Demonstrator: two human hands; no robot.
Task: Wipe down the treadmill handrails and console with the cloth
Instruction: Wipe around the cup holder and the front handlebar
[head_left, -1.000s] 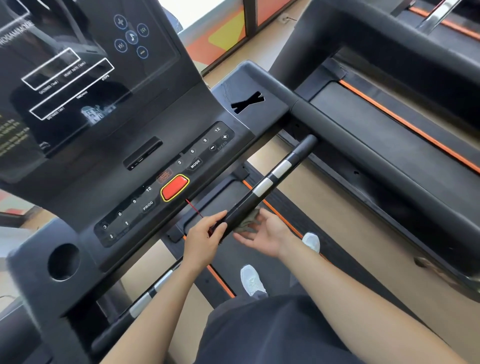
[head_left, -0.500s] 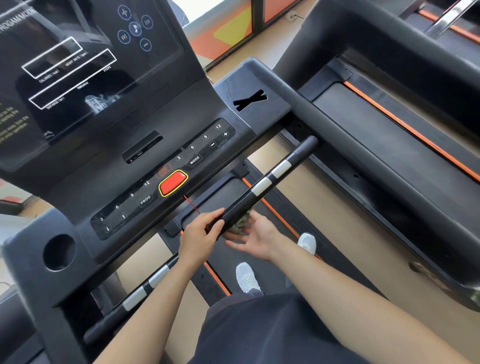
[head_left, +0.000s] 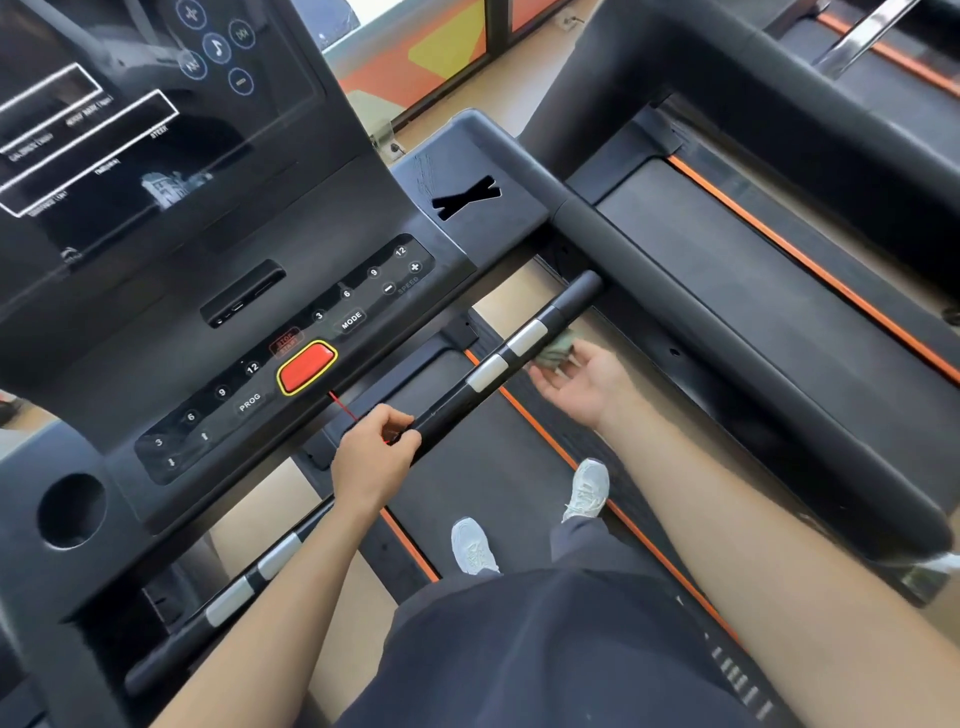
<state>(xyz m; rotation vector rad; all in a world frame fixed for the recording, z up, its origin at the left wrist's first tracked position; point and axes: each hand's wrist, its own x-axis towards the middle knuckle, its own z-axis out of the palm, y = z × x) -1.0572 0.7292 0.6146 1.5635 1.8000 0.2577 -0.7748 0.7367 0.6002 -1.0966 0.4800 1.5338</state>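
A short black handlebar (head_left: 457, 397) with two silver sensor plates (head_left: 506, 356) juts out below the treadmill console (head_left: 291, 332). My left hand (head_left: 376, 454) grips its near end. Under the bar, beside the silver plates, my right hand (head_left: 584, 382) lies palm up and holds a small greenish cloth (head_left: 558, 351) against the bar's underside. Most of the cloth is hidden behind the bar. The long padded right handrail (head_left: 691, 332) runs alongside, beyond my right hand.
The console has a red stop button (head_left: 306, 366), a dark screen (head_left: 130, 130) and a cup hole (head_left: 70, 512). A second sensor bar (head_left: 244, 587) sits lower left. My shoes (head_left: 587, 488) stand on the belt. Another treadmill (head_left: 779, 249) lies to the right.
My right hand has slid the cloth along the underside of the bar, away from my left hand to the silver plates. My left hand keeps its grip on the bar's end.
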